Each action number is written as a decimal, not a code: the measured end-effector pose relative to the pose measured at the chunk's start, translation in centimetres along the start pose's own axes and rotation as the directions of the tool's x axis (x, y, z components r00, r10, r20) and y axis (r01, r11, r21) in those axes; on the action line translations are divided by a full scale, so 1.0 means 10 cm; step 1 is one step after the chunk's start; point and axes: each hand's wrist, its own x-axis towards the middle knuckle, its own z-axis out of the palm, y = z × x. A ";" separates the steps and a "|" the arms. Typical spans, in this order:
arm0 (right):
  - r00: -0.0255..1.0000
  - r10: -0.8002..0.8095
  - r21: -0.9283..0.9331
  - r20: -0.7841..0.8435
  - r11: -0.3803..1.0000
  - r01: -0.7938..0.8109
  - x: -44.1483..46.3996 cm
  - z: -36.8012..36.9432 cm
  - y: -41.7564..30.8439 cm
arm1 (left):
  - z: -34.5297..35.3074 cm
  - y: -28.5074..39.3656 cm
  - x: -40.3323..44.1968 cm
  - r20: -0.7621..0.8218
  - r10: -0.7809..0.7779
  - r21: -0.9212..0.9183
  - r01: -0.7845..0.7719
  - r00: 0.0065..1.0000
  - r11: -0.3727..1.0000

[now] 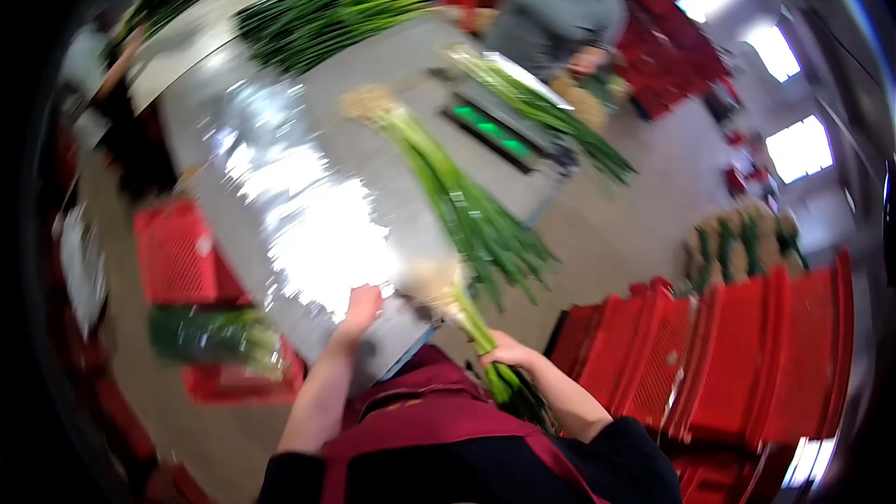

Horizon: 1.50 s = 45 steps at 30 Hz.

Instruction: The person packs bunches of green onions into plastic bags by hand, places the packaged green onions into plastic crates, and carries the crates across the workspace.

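My right hand [509, 352] is closed round a bunch of green onions [474, 322], its pale root end up by the table edge and its dark leaves hanging down beside my apron. At the near end of shiny clear plastic film [317, 233], my left hand [363, 306] has its fingers curled in at the film's edge; blur and glare hide the exact grip. Another green onion bunch [448, 182] lies on the metal table [364, 65], roots toward the far side. Beyond it is a scale with a green-lit display [492, 138].
A large pile of green onions [327, 19] lies on the far table. Opposite, a co-worker [560, 14] stands near another bunch [551, 103]. Red crates [747, 355] stand stacked at right; more red crates [187, 247] sit at left, with bagged greens [219, 338].
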 end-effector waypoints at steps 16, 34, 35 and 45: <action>0.983 -0.180 -0.246 -0.030 0.955 0.167 0.23 0.14 -0.45 | -1.10 0.48 -0.55 -0.307 0.155 0.056 -0.144 0.939 0.988; 0.953 -0.296 -0.492 -0.068 0.841 0.226 0.52 0.38 -0.85 | -1.56 0.80 -0.91 -0.382 -0.217 -0.826 -0.227 0.898 0.517; 0.954 -0.290 -0.488 -0.071 0.845 0.221 0.53 0.36 -0.86 | -1.63 0.87 -0.94 -0.495 -0.070 -0.586 -0.273 0.866 0.763; 0.928 -0.312 -0.684 -0.204 0.723 0.093 0.51 0.59 -1.09 | -1.33 1.42 -0.57 -0.229 -0.089 0.117 0.118 0.969 0.986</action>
